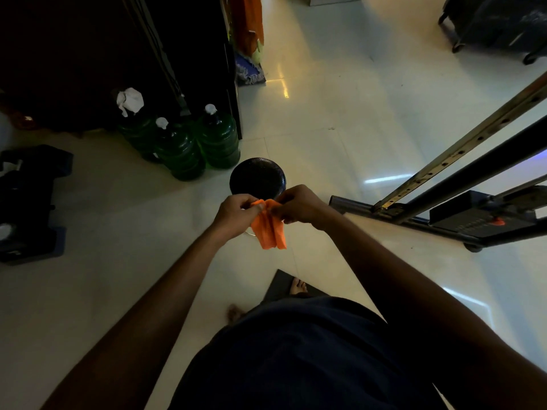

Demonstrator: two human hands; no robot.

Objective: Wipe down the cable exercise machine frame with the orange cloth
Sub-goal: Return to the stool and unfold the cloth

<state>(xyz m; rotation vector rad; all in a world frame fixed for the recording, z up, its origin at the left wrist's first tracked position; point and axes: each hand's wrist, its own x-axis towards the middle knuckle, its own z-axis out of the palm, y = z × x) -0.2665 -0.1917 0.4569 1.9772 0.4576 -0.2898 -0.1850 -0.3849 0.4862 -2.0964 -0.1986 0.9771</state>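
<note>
The orange cloth (270, 227) hangs folded in front of me, above the pale floor. My left hand (235, 213) pinches its top edge from the left, and my right hand (299, 205) pinches the same edge from the right. The cable exercise machine frame (461, 156) stands to the right: a drilled metal upright and a dark bar slant down to a black base rail (352, 204) on the floor. Both hands are well left of the frame and do not touch it.
A round black stool or bowl-shaped object (257, 176) sits just beyond my hands. Three green water jugs (189, 143) stand at a dark cabinet behind it. Black equipment (29, 202) lies at the left. A dark mat (284, 284) and my bare feet are below.
</note>
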